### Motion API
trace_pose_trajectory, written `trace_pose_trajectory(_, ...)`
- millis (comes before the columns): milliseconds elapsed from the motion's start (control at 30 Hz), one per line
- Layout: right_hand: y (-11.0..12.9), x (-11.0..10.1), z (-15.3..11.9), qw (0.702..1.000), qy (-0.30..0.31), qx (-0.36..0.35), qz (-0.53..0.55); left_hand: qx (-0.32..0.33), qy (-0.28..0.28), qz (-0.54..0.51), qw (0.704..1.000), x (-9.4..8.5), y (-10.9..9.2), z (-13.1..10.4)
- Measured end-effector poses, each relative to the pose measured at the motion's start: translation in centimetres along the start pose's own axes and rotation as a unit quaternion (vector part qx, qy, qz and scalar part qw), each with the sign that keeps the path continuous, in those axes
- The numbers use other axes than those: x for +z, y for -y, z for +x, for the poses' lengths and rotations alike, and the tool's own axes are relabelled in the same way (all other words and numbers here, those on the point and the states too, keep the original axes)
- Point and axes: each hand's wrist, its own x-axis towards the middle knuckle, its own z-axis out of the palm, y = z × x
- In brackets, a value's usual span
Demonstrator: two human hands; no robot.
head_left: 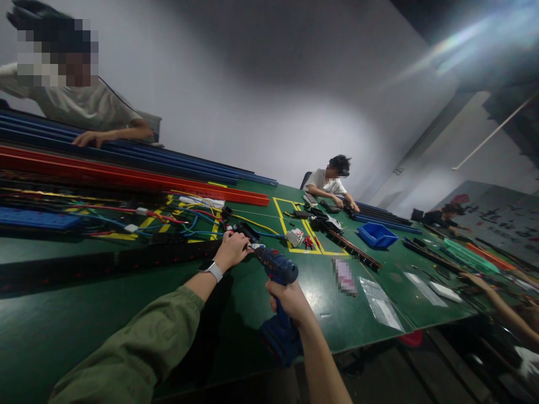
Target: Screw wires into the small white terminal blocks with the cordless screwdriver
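Note:
My right hand (290, 300) is wrapped round the handle of a blue cordless drill (278, 266), whose nose points up and left toward my left hand. My left hand (231, 249), with a watch at the wrist, has its fingers closed at the end of a long black strip (126, 261); what they pinch is too small to make out. The drill's tip is right beside those fingers. Just behind them lie a small black part (246, 230) and blue, red and yellow wires (197, 216).
Orange rails (168, 185) and blue rails (177, 157) lie along the far side. A blue bin (377, 234), white connectors (295, 237) and plastic bags (381, 303) are on the green table (328, 336). People work at the far side and right.

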Motion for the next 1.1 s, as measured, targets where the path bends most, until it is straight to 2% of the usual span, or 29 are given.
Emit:
trace_pose_trajectory(267, -0.02, -0.18, -0.04, 1.000, 0.018, -0.017, -0.003, -0.001, 0.003, 0.005, 1.000, 0.24, 0.11, -0.02)
trace_pose_trajectory(433, -0.46, -0.11, 0.16, 1.000, 0.008, -0.029, 0.005, 0.001, 0.000, 0.008, 1.000, 0.43, 0.23, -0.05)
trace_pose_trajectory(1100, -0.04, -0.01, -0.13, 1.000, 0.002, -0.023, 0.008, -0.003, 0.005, 0.005, 1.000, 0.18, 0.04, -0.02)
